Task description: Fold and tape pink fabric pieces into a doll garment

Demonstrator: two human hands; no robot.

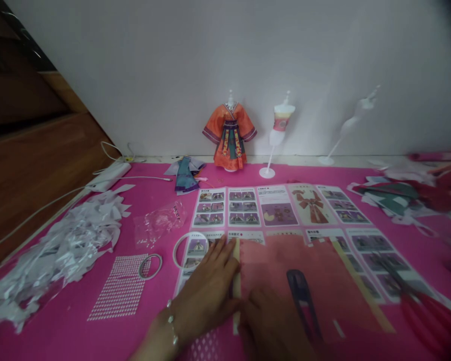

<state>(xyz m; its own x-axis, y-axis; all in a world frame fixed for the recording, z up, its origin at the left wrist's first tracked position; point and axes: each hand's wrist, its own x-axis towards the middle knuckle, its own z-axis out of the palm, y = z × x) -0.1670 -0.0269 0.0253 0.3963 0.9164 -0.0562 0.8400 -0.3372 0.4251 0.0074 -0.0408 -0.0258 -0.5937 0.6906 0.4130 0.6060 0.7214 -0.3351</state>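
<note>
Matt pink cloth (293,281) lies on a glossy paper leaflet (274,208); shredded paper scraps (56,250) look rough, the bag (160,220) clear shiny plastic.

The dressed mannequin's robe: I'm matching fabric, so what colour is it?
Orange robe with purple-trimmed sleeves and a dark front panel, in the head view.

tape rings (190,249) and paper scraps (56,250) crowd left.
</note>
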